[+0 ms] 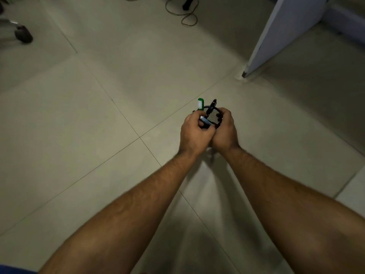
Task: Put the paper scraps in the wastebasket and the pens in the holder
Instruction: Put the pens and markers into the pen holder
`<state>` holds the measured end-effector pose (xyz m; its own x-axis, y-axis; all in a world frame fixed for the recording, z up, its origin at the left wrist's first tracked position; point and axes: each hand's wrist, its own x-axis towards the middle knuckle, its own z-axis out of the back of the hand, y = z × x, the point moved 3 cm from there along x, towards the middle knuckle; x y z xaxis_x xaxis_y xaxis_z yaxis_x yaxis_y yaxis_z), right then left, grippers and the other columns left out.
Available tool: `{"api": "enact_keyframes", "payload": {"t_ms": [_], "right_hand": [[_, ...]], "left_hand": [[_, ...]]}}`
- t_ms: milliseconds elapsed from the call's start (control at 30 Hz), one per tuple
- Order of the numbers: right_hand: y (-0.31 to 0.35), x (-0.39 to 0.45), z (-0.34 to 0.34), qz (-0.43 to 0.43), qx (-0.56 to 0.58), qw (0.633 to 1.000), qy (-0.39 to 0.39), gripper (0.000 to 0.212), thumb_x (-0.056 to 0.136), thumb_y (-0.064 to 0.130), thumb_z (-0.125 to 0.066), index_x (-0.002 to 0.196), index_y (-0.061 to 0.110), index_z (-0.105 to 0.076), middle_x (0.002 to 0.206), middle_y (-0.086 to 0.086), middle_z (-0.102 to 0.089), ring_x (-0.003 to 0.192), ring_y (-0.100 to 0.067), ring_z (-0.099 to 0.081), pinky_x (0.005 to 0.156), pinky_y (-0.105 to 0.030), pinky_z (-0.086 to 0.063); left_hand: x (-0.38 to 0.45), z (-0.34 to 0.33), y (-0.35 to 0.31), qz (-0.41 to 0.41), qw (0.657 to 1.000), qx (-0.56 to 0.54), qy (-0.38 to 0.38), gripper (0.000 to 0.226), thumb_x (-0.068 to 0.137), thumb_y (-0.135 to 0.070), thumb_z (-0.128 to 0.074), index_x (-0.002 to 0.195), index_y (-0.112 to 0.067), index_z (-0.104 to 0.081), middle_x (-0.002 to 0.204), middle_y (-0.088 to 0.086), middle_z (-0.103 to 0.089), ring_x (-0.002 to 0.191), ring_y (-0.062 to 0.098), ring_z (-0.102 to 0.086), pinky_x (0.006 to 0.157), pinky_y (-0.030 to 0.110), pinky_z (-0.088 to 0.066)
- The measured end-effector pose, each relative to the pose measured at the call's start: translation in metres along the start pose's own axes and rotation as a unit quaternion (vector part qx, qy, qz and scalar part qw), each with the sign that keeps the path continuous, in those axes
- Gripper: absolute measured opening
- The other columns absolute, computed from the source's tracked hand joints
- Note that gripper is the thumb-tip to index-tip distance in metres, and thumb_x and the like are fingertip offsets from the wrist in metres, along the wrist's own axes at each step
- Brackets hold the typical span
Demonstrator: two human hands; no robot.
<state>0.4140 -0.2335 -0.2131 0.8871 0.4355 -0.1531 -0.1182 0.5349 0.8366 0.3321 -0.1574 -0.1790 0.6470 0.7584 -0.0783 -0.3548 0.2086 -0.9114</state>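
Observation:
A black mesh pen holder (213,116) is held above the tiled floor between both hands. My right hand (225,131) wraps its right side. My left hand (194,133) grips its left side and pinches a blue-and-white pen (204,120) lying against the rim. A green-capped marker (200,104) and a black pen (213,104) stick up out of the holder. No paper scraps or wastebasket are in view.
The beige tiled floor (110,119) fills the view. A white panel's lower corner (280,34) meets the floor at upper right. A thin cable (183,12) loops on the floor at the top. A chair caster (23,34) sits at upper left.

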Motion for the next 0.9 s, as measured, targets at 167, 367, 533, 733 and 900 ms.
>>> {"api": "enact_keyframes", "payload": {"t_ms": [167,367,533,733,900], "right_hand": [[0.028,-0.01,0.001,-0.004,0.036,0.999,0.018,0.076,0.059,0.037,-0.081,0.126,0.031,-0.045,0.123,0.004,-0.059,0.106,-0.011,-0.063,0.093,-0.037,-0.055],[0.116,-0.05,0.025,-0.016,0.051,0.997,0.047,0.083,0.057,0.037,-0.088,0.126,0.034,-0.042,0.123,0.007,-0.059,0.107,-0.006,-0.063,0.092,-0.031,-0.056],[0.226,-0.088,0.062,-0.03,0.058,0.995,0.078,0.083,0.054,0.037,-0.09,0.122,0.036,-0.042,0.121,0.011,-0.06,0.103,-0.001,-0.065,0.092,-0.033,-0.057],[0.4,-0.143,0.125,0.009,0.058,0.989,0.139,0.079,0.056,0.037,-0.086,0.12,0.036,-0.041,0.121,0.011,-0.059,0.103,-0.002,-0.064,0.092,-0.032,-0.056],[0.514,-0.219,0.181,0.04,0.043,0.977,0.203,0.079,0.054,0.04,-0.085,0.121,0.032,-0.044,0.119,0.007,-0.061,0.103,-0.007,-0.064,0.092,-0.034,-0.056]], "left_hand": [[-0.007,0.037,-0.015,0.014,1.0,-0.009,-0.023,0.035,0.076,-0.008,-0.063,0.105,-0.024,-0.052,0.079,-0.006,-0.051,0.062,0.005,-0.045,0.056,0.018,-0.042],[-0.027,0.117,-0.085,0.087,0.992,-0.012,-0.091,0.01,0.08,-0.009,-0.058,0.081,-0.019,-0.06,0.074,-0.007,-0.059,0.064,0.006,-0.051,0.06,0.019,-0.045],[-0.054,0.204,-0.173,0.133,0.987,0.005,-0.088,0.014,0.082,-0.011,-0.059,0.078,-0.022,-0.066,0.069,-0.01,-0.064,0.063,0.004,-0.056,0.064,0.018,-0.049],[-0.086,0.327,-0.311,0.17,0.976,0.071,-0.119,0.019,0.083,-0.014,-0.057,0.096,-0.018,-0.071,0.083,-0.005,-0.067,0.075,0.013,-0.061,0.073,0.023,-0.051],[-0.158,0.411,-0.406,0.225,0.959,0.116,-0.125,0.018,0.082,-0.017,-0.06,0.096,-0.018,-0.072,0.091,0.0,-0.072,0.085,0.019,-0.065,0.079,0.026,-0.051]]}}
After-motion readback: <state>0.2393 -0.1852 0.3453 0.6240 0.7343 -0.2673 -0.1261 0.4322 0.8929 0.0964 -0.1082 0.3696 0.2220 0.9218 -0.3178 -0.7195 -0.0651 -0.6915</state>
